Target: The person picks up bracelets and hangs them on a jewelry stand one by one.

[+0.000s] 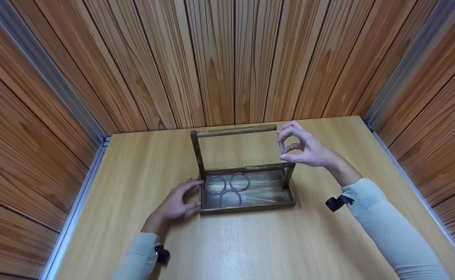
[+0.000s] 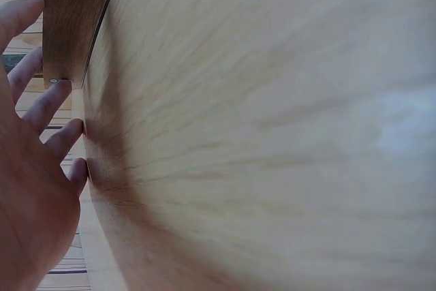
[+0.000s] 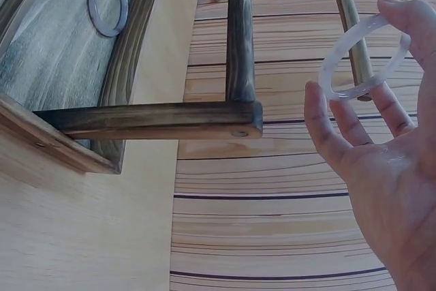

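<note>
My right hand (image 1: 305, 146) pinches a pale translucent bangle (image 3: 325, 76) between thumb and fingertips, held upright. The bangle is right at the free right end of the upper bar (image 1: 235, 131) of a dark wooden display stand; it overlaps that bar end in the right wrist view. Three bangles (image 1: 239, 182) lie flat in the left part of the stand's tray (image 1: 266, 194). My left hand (image 1: 177, 200) rests at the tray's left end, thumb and fingers spread. In the left wrist view, fingertips meet the tray's end wall (image 2: 71, 28).
A lower bar (image 3: 240, 32) runs from a short right-hand upright (image 3: 170, 120); a taller upright (image 1: 198, 155) on the left bears the upper bar. The stand sits on a light wood table (image 1: 243, 241), close to the wood-panelled back wall (image 1: 219, 70).
</note>
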A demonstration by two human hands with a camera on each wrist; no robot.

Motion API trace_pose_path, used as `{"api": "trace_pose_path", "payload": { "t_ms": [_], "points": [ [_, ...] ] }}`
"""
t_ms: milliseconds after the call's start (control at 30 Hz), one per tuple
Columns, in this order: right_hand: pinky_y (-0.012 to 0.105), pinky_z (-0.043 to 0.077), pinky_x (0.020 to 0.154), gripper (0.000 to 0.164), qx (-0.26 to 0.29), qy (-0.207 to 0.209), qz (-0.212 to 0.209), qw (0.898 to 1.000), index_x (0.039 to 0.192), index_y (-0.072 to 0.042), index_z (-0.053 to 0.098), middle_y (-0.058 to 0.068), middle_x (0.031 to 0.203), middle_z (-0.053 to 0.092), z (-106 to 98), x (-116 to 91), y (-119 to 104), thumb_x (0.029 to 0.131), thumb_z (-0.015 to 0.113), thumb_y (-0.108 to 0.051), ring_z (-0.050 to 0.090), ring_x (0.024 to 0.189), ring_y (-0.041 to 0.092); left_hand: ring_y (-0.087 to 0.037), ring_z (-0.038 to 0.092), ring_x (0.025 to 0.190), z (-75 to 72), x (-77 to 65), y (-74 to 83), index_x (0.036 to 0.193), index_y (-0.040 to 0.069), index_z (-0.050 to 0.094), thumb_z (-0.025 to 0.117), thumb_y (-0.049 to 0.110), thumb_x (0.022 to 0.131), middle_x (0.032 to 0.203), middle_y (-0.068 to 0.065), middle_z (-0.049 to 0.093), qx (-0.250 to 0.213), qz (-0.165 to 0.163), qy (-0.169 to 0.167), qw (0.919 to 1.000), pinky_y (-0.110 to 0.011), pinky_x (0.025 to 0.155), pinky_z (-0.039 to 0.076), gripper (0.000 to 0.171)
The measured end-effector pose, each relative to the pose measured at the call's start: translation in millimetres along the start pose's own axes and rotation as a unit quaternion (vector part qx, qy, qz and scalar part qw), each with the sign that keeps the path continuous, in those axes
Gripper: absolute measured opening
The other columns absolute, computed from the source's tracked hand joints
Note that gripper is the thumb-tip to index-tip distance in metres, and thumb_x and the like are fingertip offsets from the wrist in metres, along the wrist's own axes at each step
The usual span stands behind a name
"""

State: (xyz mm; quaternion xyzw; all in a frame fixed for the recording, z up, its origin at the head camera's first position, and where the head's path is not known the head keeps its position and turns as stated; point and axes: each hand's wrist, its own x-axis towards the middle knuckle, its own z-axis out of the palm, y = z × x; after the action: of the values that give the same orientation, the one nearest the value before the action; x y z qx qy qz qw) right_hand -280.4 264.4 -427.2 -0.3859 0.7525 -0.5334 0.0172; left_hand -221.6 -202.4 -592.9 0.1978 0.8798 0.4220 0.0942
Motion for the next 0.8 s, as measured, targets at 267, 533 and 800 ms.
{"api": "trace_pose_path", "payload": {
  "t_ms": [267, 533, 800],
  "points": [
    [0.027, 0.069, 0.092, 0.047, 0.005, 0.016, 0.002, 1.000, 0.124, 0.014, 0.060, 0.015, 0.140, 0.048, -6.6, 4.4, 0.2, 0.083, 0.083, 0.021, 0.054, 0.130, 0.016, -0.053, 0.030, 0.172, 0.7, 0.8, -0.7, 0.166, 0.024, 0.056, 0.082, 0.032, 0.102, 0.181, -0.021, 0.042, -0.002, -0.007, 0.002, 1.0000, -0.077, 0.139, 0.020, 0.069],
    [0.026, 0.068, 0.093, 0.047, 0.003, 0.033, -0.003, 0.999, 0.124, 0.013, 0.060, 0.004, 0.142, 0.048, -16.0, 9.6, 1.5, 0.083, 0.080, 0.023, 0.056, 0.127, 0.016, -0.053, 0.031, 0.171, 1.3, 0.0, 3.4, 0.165, 0.022, 0.057, 0.082, 0.029, 0.102, 0.182, -0.021, 0.041, 0.000, -0.011, 0.004, 0.9999, -0.078, 0.138, 0.020, 0.068],
    [0.026, 0.068, 0.094, 0.046, -0.002, 0.053, 0.005, 0.999, 0.125, 0.015, 0.058, 0.014, 0.141, 0.051, -23.4, 19.6, 0.4, 0.086, 0.080, 0.022, 0.060, 0.122, 0.017, -0.051, 0.027, 0.173, -0.5, -1.0, 2.6, 0.166, 0.027, 0.056, 0.081, 0.032, 0.103, 0.183, -0.018, 0.039, 0.004, -0.028, 0.000, 0.9996, -0.078, 0.139, 0.018, 0.068]
  ]
}}
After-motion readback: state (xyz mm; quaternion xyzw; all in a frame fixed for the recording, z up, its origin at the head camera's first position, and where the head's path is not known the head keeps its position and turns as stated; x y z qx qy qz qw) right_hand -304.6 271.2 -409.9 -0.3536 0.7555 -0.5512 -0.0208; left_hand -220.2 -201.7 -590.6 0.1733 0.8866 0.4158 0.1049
